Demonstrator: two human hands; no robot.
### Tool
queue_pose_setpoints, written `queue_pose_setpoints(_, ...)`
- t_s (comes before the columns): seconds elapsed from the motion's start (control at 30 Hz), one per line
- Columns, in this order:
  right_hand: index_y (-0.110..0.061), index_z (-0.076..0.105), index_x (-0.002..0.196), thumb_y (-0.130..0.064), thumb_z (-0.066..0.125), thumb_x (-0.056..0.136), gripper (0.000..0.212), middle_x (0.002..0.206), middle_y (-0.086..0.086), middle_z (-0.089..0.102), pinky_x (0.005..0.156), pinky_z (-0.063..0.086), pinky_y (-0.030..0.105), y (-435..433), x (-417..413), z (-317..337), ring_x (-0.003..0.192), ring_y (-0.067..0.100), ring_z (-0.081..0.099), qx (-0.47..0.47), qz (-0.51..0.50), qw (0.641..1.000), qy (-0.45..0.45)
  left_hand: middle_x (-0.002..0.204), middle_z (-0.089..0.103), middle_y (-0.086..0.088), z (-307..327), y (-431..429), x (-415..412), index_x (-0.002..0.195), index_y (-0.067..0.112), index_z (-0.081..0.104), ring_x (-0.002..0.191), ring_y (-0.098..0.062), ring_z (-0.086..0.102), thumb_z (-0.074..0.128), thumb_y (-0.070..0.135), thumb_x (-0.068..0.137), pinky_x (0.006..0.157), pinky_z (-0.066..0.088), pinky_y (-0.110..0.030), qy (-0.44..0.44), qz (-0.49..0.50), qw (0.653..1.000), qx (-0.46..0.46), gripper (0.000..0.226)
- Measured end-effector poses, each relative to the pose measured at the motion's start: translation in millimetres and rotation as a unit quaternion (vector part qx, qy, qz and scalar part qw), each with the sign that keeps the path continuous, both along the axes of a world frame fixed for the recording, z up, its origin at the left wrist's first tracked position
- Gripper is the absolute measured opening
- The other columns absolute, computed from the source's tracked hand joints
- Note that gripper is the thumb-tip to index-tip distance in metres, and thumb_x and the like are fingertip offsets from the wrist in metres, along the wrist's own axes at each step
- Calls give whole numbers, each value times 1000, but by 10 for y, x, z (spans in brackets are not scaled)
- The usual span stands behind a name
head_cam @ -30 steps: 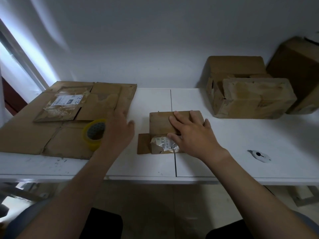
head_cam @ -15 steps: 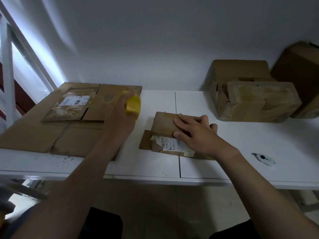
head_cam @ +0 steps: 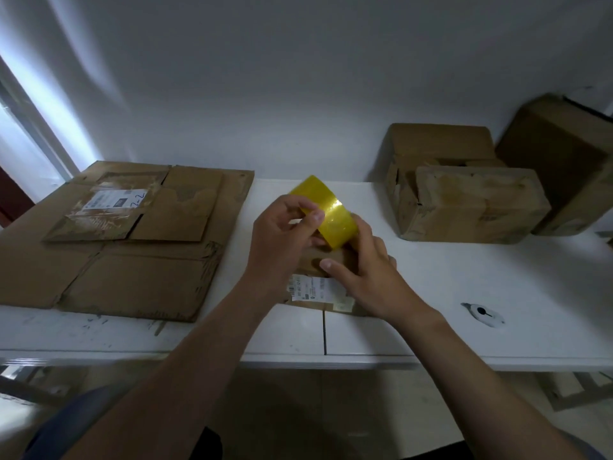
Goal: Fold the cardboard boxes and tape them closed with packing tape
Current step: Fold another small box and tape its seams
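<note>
Pinches yellow packing tape roll [head_cam: 333, 212] with left hand [head_cam: 285, 237], above 1 small cardboard box [head_cam: 311, 260] near front edge of white table [head_cam: 431, 280]. Rests right hand [head_cam: 371, 272] on box, hiding fingertips behind roll; cannot tell grasp. Leaves open tabletop rightward.

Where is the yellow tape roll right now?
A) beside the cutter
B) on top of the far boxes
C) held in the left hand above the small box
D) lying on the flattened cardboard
C: the left hand pinches the tape roll, lifted off the table over the small box.
</note>
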State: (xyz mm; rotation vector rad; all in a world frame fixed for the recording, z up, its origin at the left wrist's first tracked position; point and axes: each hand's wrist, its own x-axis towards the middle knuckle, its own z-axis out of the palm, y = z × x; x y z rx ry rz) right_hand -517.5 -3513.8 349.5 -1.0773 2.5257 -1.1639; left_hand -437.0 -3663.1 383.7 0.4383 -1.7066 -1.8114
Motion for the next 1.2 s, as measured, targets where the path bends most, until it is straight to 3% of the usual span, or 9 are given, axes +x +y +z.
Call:
queue_pose_setpoints(0.17, -40, 35, 134, -58, 67, 88, 59, 116, -14, 45, 100, 44, 51, -144, 6, -9, 113, 15, 45, -28, -50, 996, 68, 103, 74, -12, -32, -93, 59, 84, 32, 72, 102, -36, 72, 71, 13, 94, 85, 60, -58, 1, -7, 999, 54, 22)
queue_pose_setpoints(0.37, -36, 30, 143, -55, 66, 91, 66, 164, -7, 18, 101, 50, 52, -296, -54, -49, 135, 29, 42, 3, -34, 989, 141, 123, 66, -19, -205, -198, 62, 111, 19, 60, 109, -25, 69, 58, 13, 102, 86, 58, -34, -34, 6, 983, 178, 11)
queue_pose_setpoints(0.53, -32, 40, 141, -45, 67, 93, 57, 145, -11, 41, 107, 43, 52, -263, -171, 20, 131, 21, 44, -97, -3, 989, 115, 125, 65, -13, -209, -272, 58, 129, 9, 57, 116, -18, 67, 52, 15, 105, 101, 54, -29, -61, -16, 975, 214, 25)
queue_pose_setpoints(0.67, -33, 43, 140, -59, 58, 93, 56, 136, -10, 46, 107, 41, 47, -205, -254, 194, 135, 19, 37, -123, -41, 987, 99, 134, 58, -16, -252, -335, 54, 142, -1, 46, 117, -14, 65, 47, 6, 106, 101, 52, -25, -57, -48, 969, 236, 38)
queue_pose_setpoints(0.77, -31, 46, 135, -54, 61, 93, 51, 120, -12, 47, 89, 47, 32, -157, -263, 333, 108, 8, 48, -138, -15, 981, 133, 132, 59, -14, -228, -349, 50, 142, 2, 48, 117, -13, 65, 49, 13, 106, 101, 52, -24, -62, -60, 971, 222, 37)
queue_pose_setpoints(0.93, -41, 35, 131, -60, 67, 80, 63, 127, -15, 42, 90, 40, 17, -147, -174, 523, 115, 5, 44, -143, -13, 985, 99, 126, 63, -19, -188, -316, 30, 126, 8, 58, 123, -25, 63, 52, 17, 105, 102, 52, -27, -66, -65, 980, 176, 24)
queue_pose_setpoints(1.0, -41, 34, 125, -63, 66, 74, 64, 124, -14, 42, 85, 40, 18, -194, -145, 551, 114, 8, 43, -115, -19, 987, 107, 118, 63, -17, -159, -290, 21, 115, 14, 63, 118, -30, 63, 60, 23, 99, 102, 52, -34, -69, -65, 984, 152, 18)
queue_pose_setpoints(1.1, -37, 47, 125, -68, 61, 74, 61, 124, -13, 48, 87, 40, 28, -248, -159, 526, 112, 8, 40, -73, -28, 986, 145, 115, 70, -15, -137, -263, 0, 107, 23, 71, 113, -29, 67, 67, 56, 76, 103, 53, -46, -102, -39, 986, 125, 46)
queue_pose_setpoints(1.2, -33, 52, 130, -64, 62, 82, 58, 131, -9, 53, 97, 42, 34, -273, -209, 437, 116, 6, 40, -95, -18, 981, 169, 102, 76, -6, -149, -236, -15, 92, 30, 76, 104, -22, 72, 66, 64, 79, 97, 57, -47, -127, 9, 987, 97, 39)
